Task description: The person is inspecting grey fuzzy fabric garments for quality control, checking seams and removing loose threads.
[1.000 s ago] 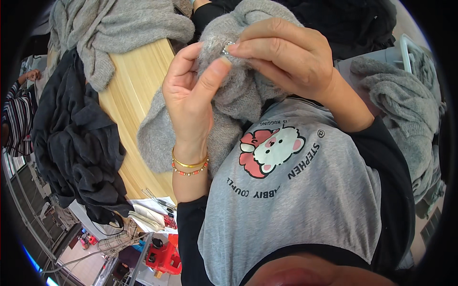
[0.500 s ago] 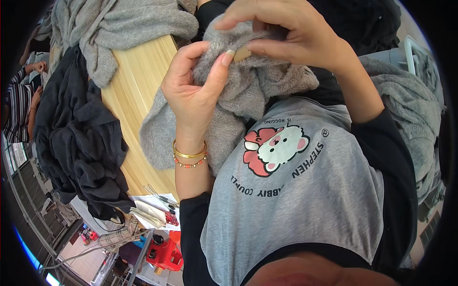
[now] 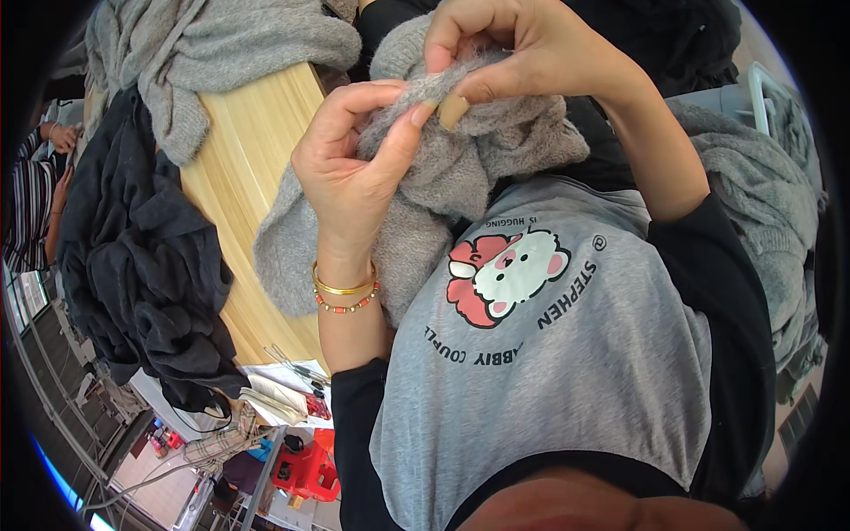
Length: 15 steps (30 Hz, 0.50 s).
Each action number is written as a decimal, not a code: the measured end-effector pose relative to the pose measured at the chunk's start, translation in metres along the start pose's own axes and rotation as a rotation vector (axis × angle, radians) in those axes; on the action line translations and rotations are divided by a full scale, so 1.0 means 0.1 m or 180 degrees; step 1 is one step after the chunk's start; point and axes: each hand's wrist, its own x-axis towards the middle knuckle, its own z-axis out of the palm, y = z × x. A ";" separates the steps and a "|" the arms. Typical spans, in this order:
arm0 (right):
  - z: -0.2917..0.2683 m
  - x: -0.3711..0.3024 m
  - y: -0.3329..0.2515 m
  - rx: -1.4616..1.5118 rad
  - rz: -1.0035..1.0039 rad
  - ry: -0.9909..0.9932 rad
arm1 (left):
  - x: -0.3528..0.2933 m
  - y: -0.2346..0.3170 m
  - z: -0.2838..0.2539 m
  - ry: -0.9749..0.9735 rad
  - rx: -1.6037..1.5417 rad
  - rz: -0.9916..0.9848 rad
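Behind a pale wooden bench [image 3: 252, 168] heaped with dark and grey garments, both hands, left hand [image 3: 350, 173] and right hand [image 3: 522, 53], pinch one raised fold of the grey knitted sweater [image 3: 469, 168] at chest height, hand-work apparently mid-way, piles unprocessed.

The fuzzy grey knitted garment [image 3: 460, 168] hides most fingers of the left hand [image 3: 354, 168]. The small tan piece [image 3: 453, 111] pinched by the right hand [image 3: 522, 53] is too small to identify. The pile of dark charcoal cloth [image 3: 142, 265] covers the edge of the pale wooden table [image 3: 248, 168].
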 end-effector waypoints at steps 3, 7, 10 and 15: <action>0.02 -0.04 0.00 0.0565 0.0195 0.0100 | 0.01 -0.01 -0.01 -0.0023 0.0126 0.0083; 0.03 -0.05 0.00 0.1437 0.1192 0.0195 | 0.01 -0.01 -0.02 -0.0098 0.0200 0.0106; 0.02 -0.05 0.00 0.0737 0.0222 0.0001 | 0.02 0.00 -0.02 -0.0165 0.0391 0.0166; 0.02 -0.09 -0.01 0.1036 0.0700 -0.0111 | 0.01 0.01 -0.03 -0.0383 0.0205 0.0115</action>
